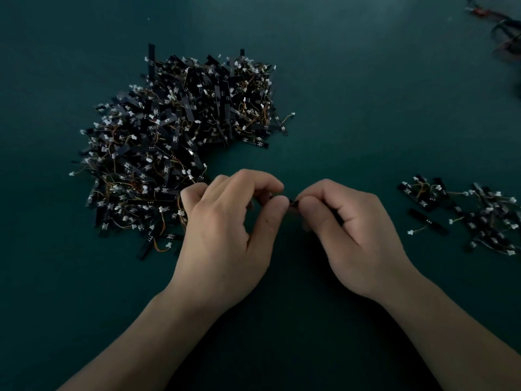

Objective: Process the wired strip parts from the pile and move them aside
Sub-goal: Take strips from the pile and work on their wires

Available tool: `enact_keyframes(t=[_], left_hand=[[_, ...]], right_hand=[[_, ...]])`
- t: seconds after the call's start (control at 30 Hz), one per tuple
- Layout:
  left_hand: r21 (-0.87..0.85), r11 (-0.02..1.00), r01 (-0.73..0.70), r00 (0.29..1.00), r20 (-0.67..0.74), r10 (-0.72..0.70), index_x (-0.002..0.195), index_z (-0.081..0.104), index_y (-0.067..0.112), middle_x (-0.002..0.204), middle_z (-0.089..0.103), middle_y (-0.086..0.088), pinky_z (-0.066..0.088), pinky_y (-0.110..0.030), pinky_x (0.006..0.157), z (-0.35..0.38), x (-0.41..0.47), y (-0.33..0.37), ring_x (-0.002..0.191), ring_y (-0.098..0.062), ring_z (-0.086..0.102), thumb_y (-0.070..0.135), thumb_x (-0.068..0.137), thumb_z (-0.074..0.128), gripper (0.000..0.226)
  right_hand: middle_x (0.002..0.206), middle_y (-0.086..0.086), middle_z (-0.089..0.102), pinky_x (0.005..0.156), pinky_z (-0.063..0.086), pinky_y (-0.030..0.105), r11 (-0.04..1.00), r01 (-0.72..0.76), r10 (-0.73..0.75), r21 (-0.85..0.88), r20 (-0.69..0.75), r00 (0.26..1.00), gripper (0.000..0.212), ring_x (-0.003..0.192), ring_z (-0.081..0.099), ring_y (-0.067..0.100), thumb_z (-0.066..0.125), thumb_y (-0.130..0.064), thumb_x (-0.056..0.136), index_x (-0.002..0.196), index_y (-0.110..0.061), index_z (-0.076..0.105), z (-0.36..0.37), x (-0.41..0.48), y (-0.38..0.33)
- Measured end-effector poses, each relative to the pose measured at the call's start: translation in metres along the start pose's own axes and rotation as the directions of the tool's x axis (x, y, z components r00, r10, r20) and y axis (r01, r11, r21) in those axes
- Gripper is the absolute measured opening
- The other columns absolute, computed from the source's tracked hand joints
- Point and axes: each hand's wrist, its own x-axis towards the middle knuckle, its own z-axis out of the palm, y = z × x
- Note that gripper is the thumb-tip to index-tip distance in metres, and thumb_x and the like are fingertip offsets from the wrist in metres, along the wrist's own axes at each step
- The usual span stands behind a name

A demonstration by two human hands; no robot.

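Dim, underexposed view — soft shadows below the wrists, edges blurred.

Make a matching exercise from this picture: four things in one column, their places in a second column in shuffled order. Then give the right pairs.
Things
1. big pile
2. small heap
3. single strip part
4. loose cables

Places
A. far right corner of the table
B. pinched between the left hand and the right hand
C. on the table, to the left of the hands and beyond them
D. on the table, to the right of the hands

Pairs: 1-C, 2-D, 3-B, 4-A
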Motion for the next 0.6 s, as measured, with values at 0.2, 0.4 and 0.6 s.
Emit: enact_keyframes(t=[0.2, 0.4, 0.6], left_hand=[[-0.138, 0.989, 0.049, 0.99, 0.135, -0.03, 0.086, 0.065, 0.035, 0.091, 0.069, 0.018, 0.041, -0.021, 0.09, -0.0041, 0.0038, 0.0011, 0.089, 0.005, 0.062, 0.045, 0.096, 0.059, 0.015], [-0.244, 0.969, 0.048, 0.981, 0.196, 0.0, 0.096, 0.068, 0.022, 0.077, 0.064, 0.011, 0.04, -0.012, 0.072, -0.0055, 0.006, 0.0034, 0.073, -0.007, 0.062, 0.032, 0.101, 0.058, 0.015], [-0.285, 0.956, 0.068, 0.994, 0.106, -0.039, 0.079, 0.063, 0.015, 0.062, 0.055, 0.014, 0.036, -0.011, 0.057, -0.0069, 0.0082, 0.0028, 0.056, -0.005, 0.053, 0.013, 0.1, 0.06, 0.021]], right_hand=[[0.074, -0.009, 0.063, 0.054, 0.043, 0.017, 0.996, 0.017, -0.009, 0.093, -0.085, 0.996, 0.024, 0.059, 0.058, 0.012, 0.048, -0.035, 0.11, 0.094, -0.028, 0.065, -0.0017, -0.0015, -0.0007], [0.068, -0.002, 0.06, 0.049, 0.041, 0.02, 0.995, 0.021, -0.018, 0.097, -0.033, 0.999, 0.024, 0.054, 0.054, 0.012, 0.05, -0.035, 0.109, 0.091, -0.026, 0.064, -0.0014, -0.002, -0.0044], [0.066, -0.001, 0.06, 0.049, 0.04, 0.022, 0.996, 0.024, -0.024, 0.081, -0.003, 1.0, 0.024, 0.054, 0.053, 0.013, 0.05, -0.035, 0.107, 0.086, -0.03, 0.062, -0.0023, -0.0024, -0.0082]])
